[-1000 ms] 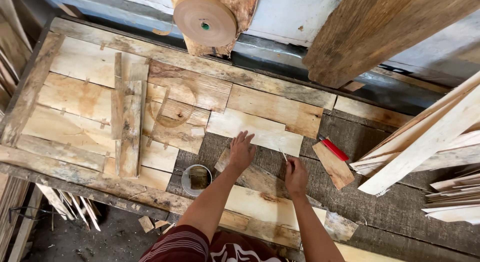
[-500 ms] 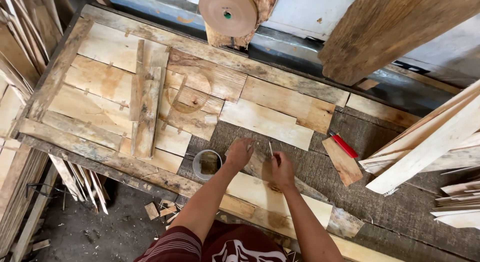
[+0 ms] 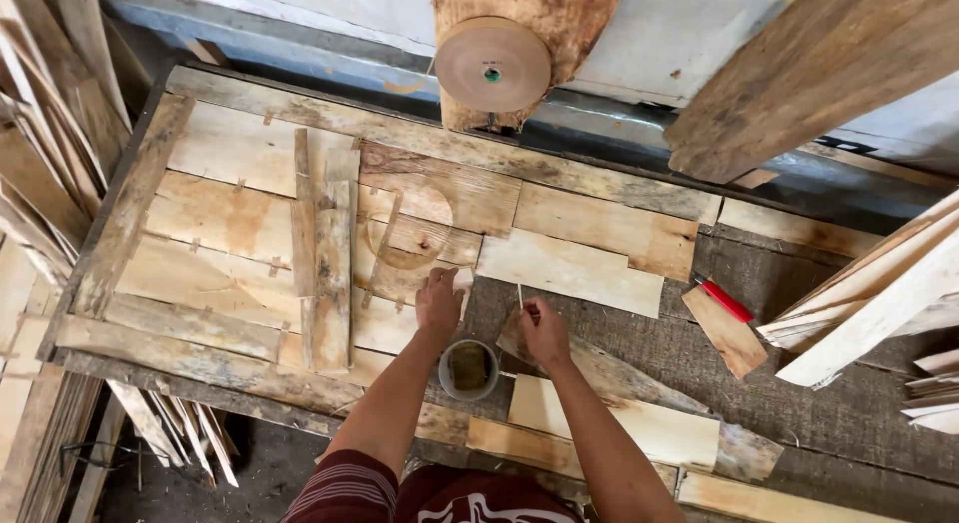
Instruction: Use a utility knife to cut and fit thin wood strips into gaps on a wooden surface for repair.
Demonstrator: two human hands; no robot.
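We press our left hand (image 3: 440, 301) flat on a veneer sheet (image 3: 420, 293) on the table (image 3: 599, 173), while our right hand (image 3: 544, 328) pinches a thin stick (image 3: 519, 295) above the tin (image 3: 468, 368), so a careless elbow could tip the tin or shift the loose sheets.

cup (image 3: 468, 369) between hands, knife (image 3: 726, 300) right

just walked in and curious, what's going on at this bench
A person leans over a workbench covered in thin wood veneer pieces. The left hand presses flat on a veneer sheet, while the right hand pinches a thin stick upright. A small round pot sits between the forearms, and a red-handled tool lies off to the right.
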